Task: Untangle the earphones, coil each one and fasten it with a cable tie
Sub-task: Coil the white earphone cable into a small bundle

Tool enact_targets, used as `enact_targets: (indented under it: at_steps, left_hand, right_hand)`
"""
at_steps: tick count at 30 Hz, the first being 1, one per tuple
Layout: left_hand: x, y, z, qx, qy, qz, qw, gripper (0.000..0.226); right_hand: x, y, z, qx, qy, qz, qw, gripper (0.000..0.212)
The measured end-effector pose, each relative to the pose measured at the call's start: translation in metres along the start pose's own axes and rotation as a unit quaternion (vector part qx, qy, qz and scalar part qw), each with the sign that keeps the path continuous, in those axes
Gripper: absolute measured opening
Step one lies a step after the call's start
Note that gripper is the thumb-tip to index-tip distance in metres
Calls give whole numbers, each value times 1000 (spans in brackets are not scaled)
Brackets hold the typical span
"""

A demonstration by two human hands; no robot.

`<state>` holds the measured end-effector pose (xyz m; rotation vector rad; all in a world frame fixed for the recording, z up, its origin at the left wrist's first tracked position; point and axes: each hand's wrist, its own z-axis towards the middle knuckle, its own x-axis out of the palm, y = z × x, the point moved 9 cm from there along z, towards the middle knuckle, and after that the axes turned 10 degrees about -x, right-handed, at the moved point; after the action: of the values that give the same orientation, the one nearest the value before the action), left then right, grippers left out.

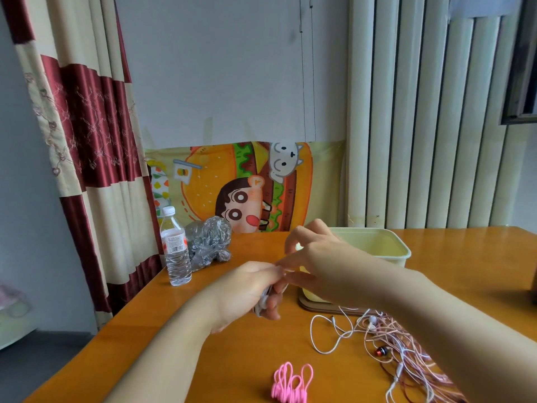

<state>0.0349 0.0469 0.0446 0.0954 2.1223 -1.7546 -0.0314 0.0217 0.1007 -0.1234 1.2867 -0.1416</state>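
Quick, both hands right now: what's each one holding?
Left hand: closed round a coiled white earphone.
Right hand: fingers at the top of that coil; whether they grip it cannot be told.

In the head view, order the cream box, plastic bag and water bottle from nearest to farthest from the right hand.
1. cream box, just behind the right hand
2. plastic bag, farther left
3. water bottle, at the table's left edge

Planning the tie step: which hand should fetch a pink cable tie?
Right, probably: the left hand grips the coiled earphone, so the right hand is freer to reach the pink cable ties.
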Motion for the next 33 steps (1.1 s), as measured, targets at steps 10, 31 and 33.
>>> enact_targets:
  at_steps: [10, 31, 33]
  left_hand:
    - [5, 6, -4, -10, 63, -30, 998, 38]
    - [-3, 9, 19, 62, -70, -135, 986, 16]
    - [-14, 8, 19, 88, -148, -82, 982, 21]
  right_hand:
    - [10, -6, 1, -16, -37, 208, 977, 17]
    - [30, -48, -8, 134, -125, 301, 936, 21]
    - [31, -53, -10, 152, -122, 299, 934, 24]
